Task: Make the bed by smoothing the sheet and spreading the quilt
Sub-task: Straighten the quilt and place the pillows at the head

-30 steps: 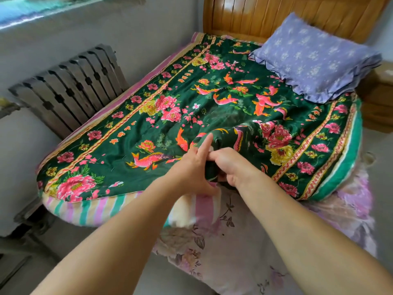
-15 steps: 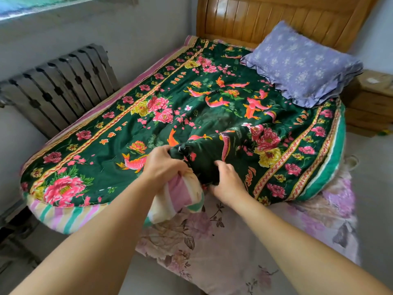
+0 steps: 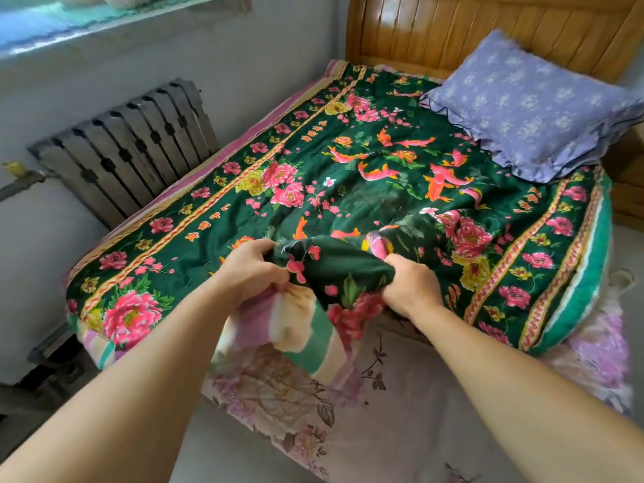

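A dark green quilt point(image 3: 348, 176) with pink flowers and orange fish covers most of the bed. Its near edge is bunched up in the middle, showing a striped pink, cream and green underside point(image 3: 278, 329). My left hand point(image 3: 249, 273) grips that bunched edge from the left. My right hand point(image 3: 409, 284) grips the same fold from the right, a short gap away. Below the quilt lies a pale pink floral sheet point(image 3: 400, 406), uncovered at the foot of the bed. A lilac flowered pillow point(image 3: 529, 102) rests on the quilt at the head end.
A wooden headboard point(image 3: 470, 26) stands at the far end. A grey radiator point(image 3: 129, 148) lines the wall close to the bed's left side. A wooden bedside cabinet point(image 3: 627, 190) stands at the right. Bare floor shows at the lower left.
Both hands have closed on the quilt's near edge and lifted it higher, bunching more green fabric between them. More of the striped underside now shows.
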